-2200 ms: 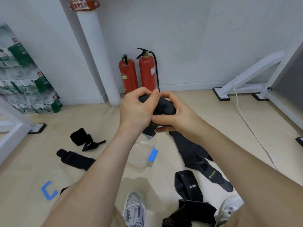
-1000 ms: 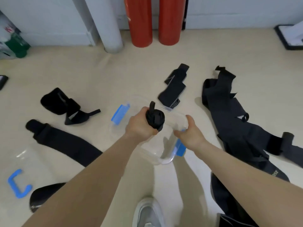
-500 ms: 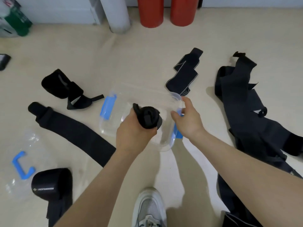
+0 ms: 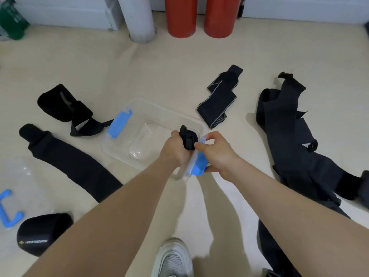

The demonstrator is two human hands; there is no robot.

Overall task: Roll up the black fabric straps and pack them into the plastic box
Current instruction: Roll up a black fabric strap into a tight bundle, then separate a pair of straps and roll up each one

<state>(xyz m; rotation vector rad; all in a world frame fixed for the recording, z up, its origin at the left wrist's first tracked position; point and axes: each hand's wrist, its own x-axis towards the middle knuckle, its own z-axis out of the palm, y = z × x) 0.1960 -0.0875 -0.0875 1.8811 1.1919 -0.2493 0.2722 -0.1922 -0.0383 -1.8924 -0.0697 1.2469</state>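
Here, left hand (image 4: 173, 149) holds rolled strap (image 4: 188, 139) over box (image 4: 159, 108).

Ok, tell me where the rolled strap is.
Head view, mid-frame: the rolled strap is gripped in the left hand, over the right end of the plastic box, beside the right hand.

Separate black fabric straps: five, namely one tight roll (image 4: 187, 138), one loose wad (image 4: 63, 105), one long flat band (image 4: 67, 164), one logo-printed roll (image 4: 40, 232) and one grey-edged folded strip (image 4: 219, 96); one tangled black fabric heap (image 4: 295, 140) has a strap count that cannot be determined. Containers: one clear rectangular plastic box (image 4: 163, 108) with two blue latches (image 4: 119, 124), plus one clear flat plastic lid (image 4: 26, 174) with one blue clip (image 4: 8, 208). Remaining items: two red metal cylinders (image 4: 180, 17), one white round column (image 4: 139, 19), one white mesh shoe (image 4: 173, 258) and two bare hands, left hand (image 4: 172, 148) and right hand (image 4: 216, 154).
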